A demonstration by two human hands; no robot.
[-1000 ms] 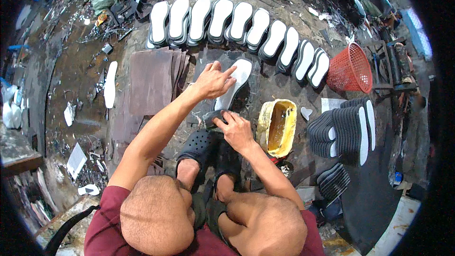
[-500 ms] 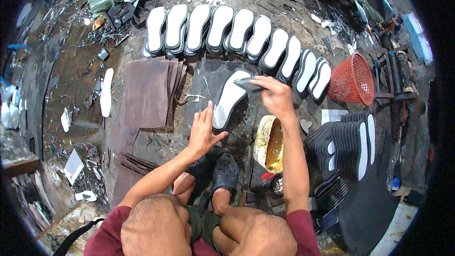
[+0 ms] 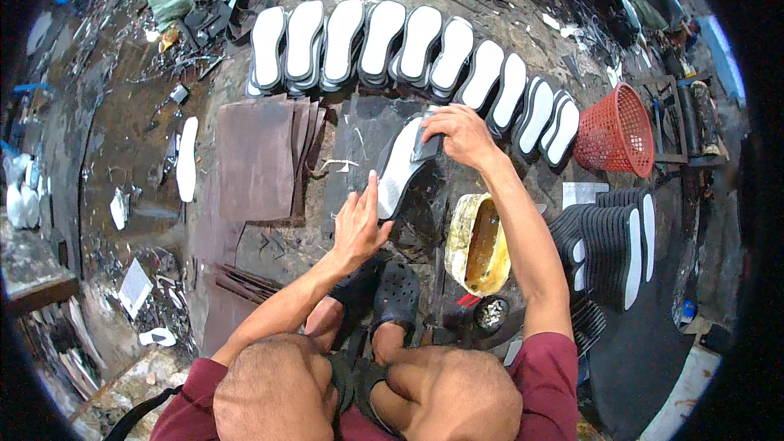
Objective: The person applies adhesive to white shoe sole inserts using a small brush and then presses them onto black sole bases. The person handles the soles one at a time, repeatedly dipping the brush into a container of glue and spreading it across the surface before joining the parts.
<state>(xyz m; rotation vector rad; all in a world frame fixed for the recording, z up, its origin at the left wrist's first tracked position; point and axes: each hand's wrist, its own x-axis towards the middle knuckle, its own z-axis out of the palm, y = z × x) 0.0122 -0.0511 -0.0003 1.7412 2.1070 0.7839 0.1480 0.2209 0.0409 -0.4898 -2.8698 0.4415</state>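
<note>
In front of me a single shoe sole (image 3: 398, 170) with a white top and dark rim lies on a dark flat board (image 3: 353, 126). My left hand (image 3: 358, 227) is open, its fingers stretched out and the index fingertip at the sole's left edge near the heel. My right hand (image 3: 464, 135) grips a flat grey spreader-like piece (image 3: 425, 145), which lies against the toe end of the sole and hides part of it. To the right of the sole stands an open yellow-white container (image 3: 459, 247) with amber liquid or glue inside.
Beyond the board, white-topped soles (image 3: 381, 41) lie in an arc of small stacks. Brown sheets (image 3: 255, 159) are piled at left. On the right are a red basket (image 3: 596, 132) and dark stacked soles (image 3: 608, 245). A small dark bowl (image 3: 492, 313) sits near the container.
My right hand has shifted the grey piece so that it now lies lower against the toe's right side. My left hand stays by the heel. The view has moved slightly.
</note>
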